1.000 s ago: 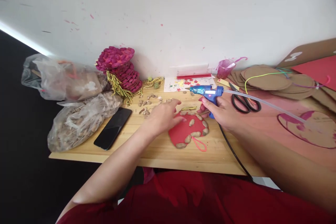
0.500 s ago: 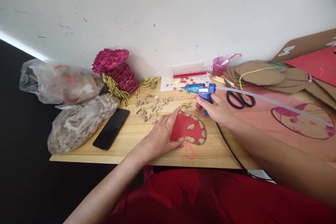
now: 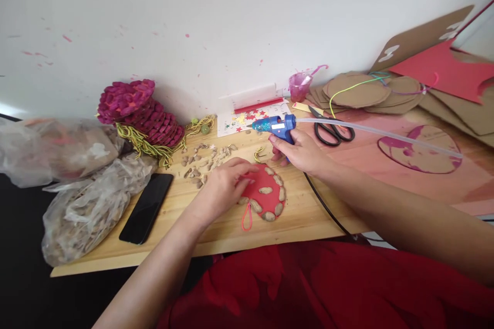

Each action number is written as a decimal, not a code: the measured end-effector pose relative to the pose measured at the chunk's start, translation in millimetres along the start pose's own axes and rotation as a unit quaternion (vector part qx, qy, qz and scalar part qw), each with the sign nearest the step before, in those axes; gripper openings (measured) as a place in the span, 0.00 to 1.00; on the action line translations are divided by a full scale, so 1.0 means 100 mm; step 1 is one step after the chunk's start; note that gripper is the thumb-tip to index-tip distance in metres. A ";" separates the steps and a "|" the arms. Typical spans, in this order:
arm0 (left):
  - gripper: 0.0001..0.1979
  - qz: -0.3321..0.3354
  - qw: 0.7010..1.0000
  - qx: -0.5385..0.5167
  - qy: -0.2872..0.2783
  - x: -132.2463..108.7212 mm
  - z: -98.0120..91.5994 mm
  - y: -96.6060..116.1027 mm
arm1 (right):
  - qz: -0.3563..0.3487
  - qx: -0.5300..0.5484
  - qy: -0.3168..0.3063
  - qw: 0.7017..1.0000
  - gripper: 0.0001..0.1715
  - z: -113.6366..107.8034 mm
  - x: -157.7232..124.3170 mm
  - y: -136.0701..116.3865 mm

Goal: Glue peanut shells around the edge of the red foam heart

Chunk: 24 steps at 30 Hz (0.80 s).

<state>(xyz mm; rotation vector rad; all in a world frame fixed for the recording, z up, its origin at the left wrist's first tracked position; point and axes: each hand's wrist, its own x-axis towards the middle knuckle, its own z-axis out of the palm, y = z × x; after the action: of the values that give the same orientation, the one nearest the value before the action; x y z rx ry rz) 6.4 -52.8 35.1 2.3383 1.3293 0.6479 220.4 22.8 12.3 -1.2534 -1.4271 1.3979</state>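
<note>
My right hand (image 3: 299,150) is wrapped round the handle of a blue glue gun (image 3: 283,126). A long clear glue stick (image 3: 378,136) pokes out of its back, and its nozzle points left above the table. My left hand (image 3: 226,185) hovers at the left part of a red disc (image 3: 270,198), fingers bent and thumb apart, with nothing visible in them. Peanuts in their shells (image 3: 278,209) line the disc's edge, and a single peanut (image 3: 265,190) lies near its middle. A pink cord loop (image 3: 247,217) sticks out at the front. My left hand hides the disc's left side.
Loose peanuts (image 3: 198,164) lie behind my left hand. Left stand a phone (image 3: 146,208), plastic bags (image 3: 96,211) and a stack of magenta discs (image 3: 142,113). Star stickers (image 3: 250,115), a cup (image 3: 300,87), scissors (image 3: 334,132) and cardboard discs (image 3: 357,90) are further back. A black cable (image 3: 324,203) runs forward.
My left hand has lifted off the disc's edge and its fingers have curled. The disc has turned clockwise, its cord loop now further left. The view has shifted right; the glue gun stays in my right hand.
</note>
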 end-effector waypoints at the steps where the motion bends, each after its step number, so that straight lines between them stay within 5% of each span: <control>1: 0.15 0.012 1.000 -0.005 0.010 0.06 0.06 -0.02 | 0.000 0.001 0.003 1.000 0.10 0.00 0.00 0.00; 8: 0.10 0.068 0.997 0.028 -0.001 0.35 0.22 -0.16 | 0.001 0.020 -0.001 1.000 0.07 0.03 0.01 0.01; 24: 0.11 0.146 0.988 0.038 -0.029 0.40 0.24 -0.31 | -0.003 0.049 -0.034 0.998 0.06 0.06 0.06 0.11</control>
<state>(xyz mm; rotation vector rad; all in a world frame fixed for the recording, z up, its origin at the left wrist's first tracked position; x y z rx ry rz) 16.6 -5.1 7.1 2.6211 1.0102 0.6154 214.7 25.8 0.7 -1.1486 -1.3888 1.5002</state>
